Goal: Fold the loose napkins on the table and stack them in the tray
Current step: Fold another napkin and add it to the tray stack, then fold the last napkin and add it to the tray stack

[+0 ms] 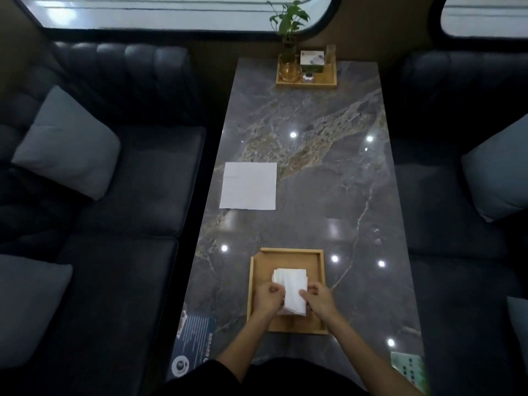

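- A wooden tray [255, 284] sits on the near part of the dark marble counter [328, 195], and everything below is placed from that tray.
- Inside the tray lies a folded napkin [293, 292], white and narrow, with its long side running away from the person; it looks to rest on top of other folded ones, whose edges peek out at its far end.
- The left hand [267, 298] is over the tray's left half, its grip pinched on the left edge of the folded napkin.
- The right hand [318, 298] is over the tray's right half, its grip closed on the napkin's right edge, with fingertips on the paper.
- Both forearms reach in over the tray's near rim.
- Beyond the tray and to its left, well apart from it, a loose napkin [248, 185] lies flat and unfolded on the counter near the counter's left edge.
- Far beyond the tray, at the counter's far end, a second wooden tray [328, 78] holds a small potted plant [289, 30] and a box.
- Nearer than the tray, a dark printed card [194, 335] lies at the left and a green one [410, 367] at the right.
- Dark sofas with grey cushions [68, 144] flank the counter on both sides of the tray.
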{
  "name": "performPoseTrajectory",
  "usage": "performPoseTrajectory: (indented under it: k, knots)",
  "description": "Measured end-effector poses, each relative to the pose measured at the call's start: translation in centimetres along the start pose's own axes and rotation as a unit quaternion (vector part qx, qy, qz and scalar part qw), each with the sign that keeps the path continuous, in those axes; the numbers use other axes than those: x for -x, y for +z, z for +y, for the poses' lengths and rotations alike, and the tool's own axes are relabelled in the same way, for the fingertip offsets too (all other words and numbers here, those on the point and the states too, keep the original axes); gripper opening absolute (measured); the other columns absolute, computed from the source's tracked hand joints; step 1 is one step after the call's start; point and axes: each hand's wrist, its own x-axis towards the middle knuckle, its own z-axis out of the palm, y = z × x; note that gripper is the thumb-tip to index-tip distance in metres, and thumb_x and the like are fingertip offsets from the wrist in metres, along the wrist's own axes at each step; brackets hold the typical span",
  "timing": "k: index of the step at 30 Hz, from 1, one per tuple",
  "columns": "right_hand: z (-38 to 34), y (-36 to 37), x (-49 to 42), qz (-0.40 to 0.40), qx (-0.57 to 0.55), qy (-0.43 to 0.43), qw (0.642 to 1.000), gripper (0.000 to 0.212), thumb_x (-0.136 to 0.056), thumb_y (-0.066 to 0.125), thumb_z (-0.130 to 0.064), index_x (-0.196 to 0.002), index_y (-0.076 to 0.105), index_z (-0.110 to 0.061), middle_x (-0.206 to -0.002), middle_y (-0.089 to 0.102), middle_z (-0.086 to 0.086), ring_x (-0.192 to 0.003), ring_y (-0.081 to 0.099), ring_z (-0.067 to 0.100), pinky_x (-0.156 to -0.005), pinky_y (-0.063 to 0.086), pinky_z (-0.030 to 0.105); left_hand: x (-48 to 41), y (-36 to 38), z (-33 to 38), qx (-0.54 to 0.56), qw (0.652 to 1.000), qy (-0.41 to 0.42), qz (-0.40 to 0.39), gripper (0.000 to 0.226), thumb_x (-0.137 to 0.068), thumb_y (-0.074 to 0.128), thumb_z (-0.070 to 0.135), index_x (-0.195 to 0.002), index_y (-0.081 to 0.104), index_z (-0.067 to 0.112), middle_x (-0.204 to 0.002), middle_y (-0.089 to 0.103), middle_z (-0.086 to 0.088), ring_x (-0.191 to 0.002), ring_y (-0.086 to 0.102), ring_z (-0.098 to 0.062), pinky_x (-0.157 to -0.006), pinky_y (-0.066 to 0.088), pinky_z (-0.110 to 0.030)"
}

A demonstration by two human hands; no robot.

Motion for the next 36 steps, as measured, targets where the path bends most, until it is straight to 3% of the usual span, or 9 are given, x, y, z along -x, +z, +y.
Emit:
performPoseTrajectory:
  k: [5, 10, 16, 20, 23, 26, 29, 32, 36]
  knots:
    - [-0.2, 0.9, -0.1, 0.005, 0.045, -0.019, 0.999, 0.031, -0.089, 0.068, -0.014, -0.118, 0.062, -0.006, -0.11, 0.066, 0.007, -0.094, 0.059, 0.018, -0.076, 0.048, 0.027, -1.4, 0.7, 0.0, -0.048, 0.998, -0.016, 0.031, 0.017, -0.089, 0.054, 0.018, -0.094, 0.068, 0.01, -0.1, 0.07, -0.011, -0.096, 0.067, -0.03, -0.083, 0.06, -0.037]
    - [0.1, 1.0, -0.2, 0.017, 0.037, -0.054, 0.998, 0.03, -0.09, 0.067, -0.016, -0.118, 0.062, -0.009, -0.108, 0.065, 0.001, -0.094, 0.061, 0.015, -0.072, 0.048, 0.021, -1.9, 0.6, -0.2, -0.06, 0.998, 0.006, 0.022, 0.009, -0.088, 0.067, 0.017, -0.08, 0.064, 0.017, -0.091, 0.068, -0.006, -0.096, 0.068, -0.031, -0.086, 0.059, -0.045]
    - [0.4, 0.9, -0.4, 0.039, -0.016, -0.049, 0.998, 0.036, -0.091, 0.066, -0.026, -0.124, 0.054, -0.019, -0.104, 0.063, -0.002, -0.099, 0.063, 0.02, -0.083, 0.058, 0.039, -1.9, 0.5, -0.1, -0.079, 0.996, 0.01, 0.032, 0.02, -0.097, 0.057, 0.025, -0.108, 0.062, 0.01, -0.11, 0.066, -0.009, -0.105, 0.064, -0.026, -0.089, 0.058, -0.038]
    - [0.2, 0.4, 0.3, 0.065, -0.029, -0.05, 0.996, 0.037, -0.093, 0.062, -0.025, -0.128, 0.053, -0.017, -0.104, 0.065, 0.001, -0.091, 0.062, 0.017, -0.069, 0.047, 0.022, -2.3, 0.6, -0.4, -0.148, 0.989, 0.022, 0.017, 0.015, -0.098, 0.054, 0.026, -0.1, 0.06, 0.012, -0.11, 0.067, -0.01, -0.097, 0.06, -0.021, -0.081, 0.052, -0.031]
    - [0.5, 0.1, 0.8, 0.064, -0.028, -0.033, 0.997, 0.038, -0.096, 0.059, -0.026, -0.131, 0.053, -0.015, -0.119, 0.066, 0.008, -0.098, 0.061, 0.019, -0.077, 0.046, 0.025, -2.1, 0.3, -0.8, -0.195, 0.979, 0.042, 0.035, 0.013, -0.099, 0.052, 0.027, -0.099, 0.055, 0.014, -0.111, 0.067, -0.011, -0.091, 0.056, -0.017, -0.076, 0.046, -0.028]
    - [0.0, -0.3, 1.7, 0.062, -0.058, -0.013, 0.996, 0.039, -0.102, 0.047, -0.026, -0.138, 0.049, -0.01, -0.132, 0.059, 0.007, -0.121, 0.056, 0.025, -0.093, 0.042, 0.029, -2.1, 0.2, -1.4, -0.173, 0.982, 0.054, 0.046, 0.028, -0.1, 0.048, 0.028, -0.121, 0.051, 0.009, -0.123, 0.061, -0.01, -0.104, 0.06, -0.021, -0.091, 0.052, -0.033]
    - [0.1, 0.3, 1.4, -0.007, -0.133, 0.028, 0.991, 0.047, -0.104, 0.039, -0.037, -0.142, 0.046, -0.009, -0.132, 0.054, 0.001, -0.123, 0.053, 0.023, -0.103, 0.04, 0.034, -1.7, 0.3, -1.5, -0.128, 0.99, 0.05, -0.043, 0.047, -0.1, 0.049, 0.024, -0.143, 0.037, 0.01, -0.14, 0.052, -0.008, -0.124, 0.054, -0.025, -0.104, 0.047, -0.038]
    - [2.7, 1.5, -1.5, -0.071, -0.212, 0.069, 0.972, 0.071, -0.091, 0.044, -0.065, -0.141, 0.05, -0.015, -0.137, 0.058, 0.009, -0.122, 0.058, 0.028, -0.109, 0.042, 0.052, -1.2, 0.7, -1.1, -0.044, 0.988, -0.034, -0.146, 0.049, -0.099, 0.052, 0.024, -0.144, 0.036, 0.01, -0.141, 0.052, -0.011, -0.119, 0.053, -0.024, -0.096, 0.049, -0.035]
    - [0.3, 1.8, 0.3, -0.033, -0.164, 0.055, 0.984, 0.044, -0.102, 0.037, -0.047, -0.133, 0.051, -0.019, -0.131, 0.058, 0.007, -0.116, 0.057, 0.027, -0.107, 0.043, 0.047, -2.5, 1.1, -1.9, -0.091, 0.992, -0.028, -0.085, 0.058, -0.086, 0.056, 0.033, -0.14, 0.045, 0.014, -0.132, 0.06, -0.009, -0.115, 0.06, -0.027, -0.099, 0.053, -0.044]
